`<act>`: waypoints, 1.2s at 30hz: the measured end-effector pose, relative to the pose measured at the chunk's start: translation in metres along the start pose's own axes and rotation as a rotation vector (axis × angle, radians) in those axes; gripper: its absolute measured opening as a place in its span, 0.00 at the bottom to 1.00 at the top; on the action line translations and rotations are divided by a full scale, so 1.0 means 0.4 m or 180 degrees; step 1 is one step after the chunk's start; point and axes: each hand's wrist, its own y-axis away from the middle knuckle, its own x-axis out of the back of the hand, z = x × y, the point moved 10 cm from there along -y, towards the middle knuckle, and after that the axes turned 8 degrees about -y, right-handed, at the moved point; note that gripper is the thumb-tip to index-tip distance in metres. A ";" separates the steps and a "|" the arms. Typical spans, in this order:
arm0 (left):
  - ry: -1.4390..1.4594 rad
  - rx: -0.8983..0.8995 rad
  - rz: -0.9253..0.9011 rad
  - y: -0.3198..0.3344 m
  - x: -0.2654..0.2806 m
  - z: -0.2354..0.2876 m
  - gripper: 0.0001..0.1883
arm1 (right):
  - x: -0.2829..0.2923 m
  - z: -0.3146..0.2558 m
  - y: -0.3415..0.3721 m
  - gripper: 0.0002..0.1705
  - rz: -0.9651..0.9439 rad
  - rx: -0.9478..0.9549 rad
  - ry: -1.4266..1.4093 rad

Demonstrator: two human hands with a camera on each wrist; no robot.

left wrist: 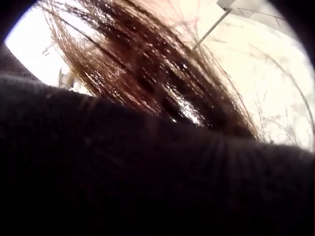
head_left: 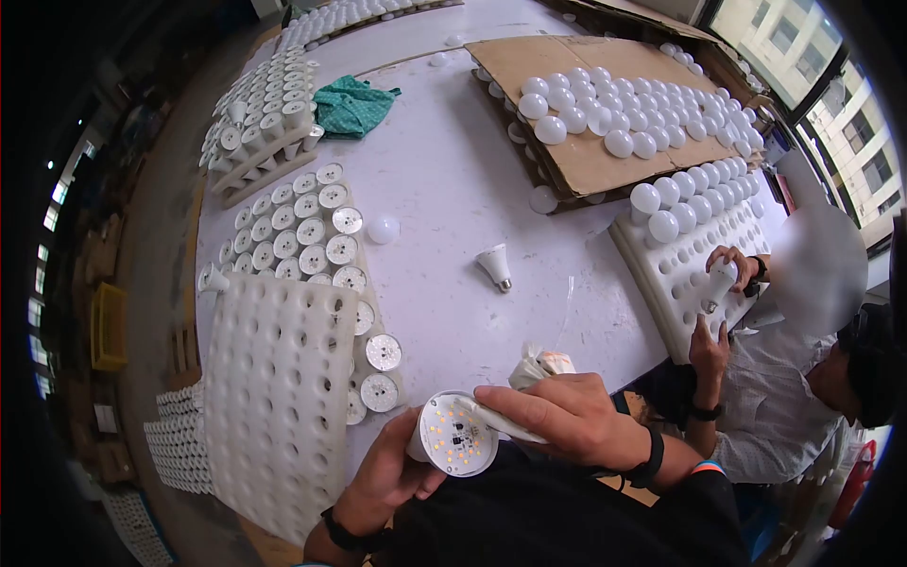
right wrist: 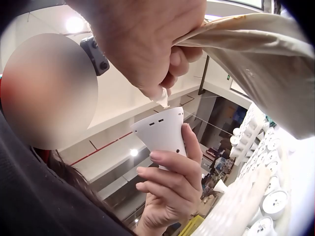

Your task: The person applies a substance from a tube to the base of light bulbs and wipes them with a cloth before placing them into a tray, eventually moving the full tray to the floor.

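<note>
My left hand (head_left: 383, 468) grips an LED bulb base (head_left: 458, 437), its round board of small yellow chips facing up. In the right wrist view the left fingers (right wrist: 172, 179) curl round the white tapered housing (right wrist: 162, 132). My right hand (head_left: 567, 420) clutches a whitish plastic squeeze bag (right wrist: 261, 64), whose pointed tip (right wrist: 163, 101) pokes out below the fist, right at the housing's rim. The bag's bulk hangs out past the other side of the fist. Dark cloth and hair fill the left wrist view, where the hand is hidden.
Foam trays of bulb bases (head_left: 312, 231) line the left side, with a bare foam tray (head_left: 279, 378) nearer. A loose bulb base (head_left: 495, 267) lies mid-table near a white dome (head_left: 384, 229). More domes sit on cardboard (head_left: 510, 66). Another person (head_left: 775, 378) works at the right.
</note>
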 end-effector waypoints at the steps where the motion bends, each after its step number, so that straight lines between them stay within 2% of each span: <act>1: 0.0067 0.0026 0.0004 0.001 -0.003 -0.003 0.26 | 0.000 -0.002 0.000 0.28 0.0003 -0.0001 -0.0002; 12: -0.0052 0.0081 0.0081 0.015 -0.004 -0.008 0.24 | -0.010 -0.022 0.001 0.33 -0.0103 0.0048 0.0065; 23: -0.0192 0.0133 0.0079 0.022 0.004 -0.013 0.25 | -0.012 -0.026 -0.002 0.33 -0.0148 -0.0012 0.0112; 29: -0.0152 -0.0263 0.0091 0.030 0.010 0.011 0.25 | -0.011 -0.028 -0.002 0.26 -0.0215 -0.0003 0.0178; 31: -0.0281 -0.0751 0.0193 0.045 0.002 0.052 0.24 | -0.008 -0.028 -0.005 0.24 -0.0196 -0.0025 0.0141; 36: -0.0194 -0.0958 0.0203 0.063 0.003 0.069 0.22 | -0.019 -0.019 -0.003 0.18 -0.0339 -0.0136 0.0129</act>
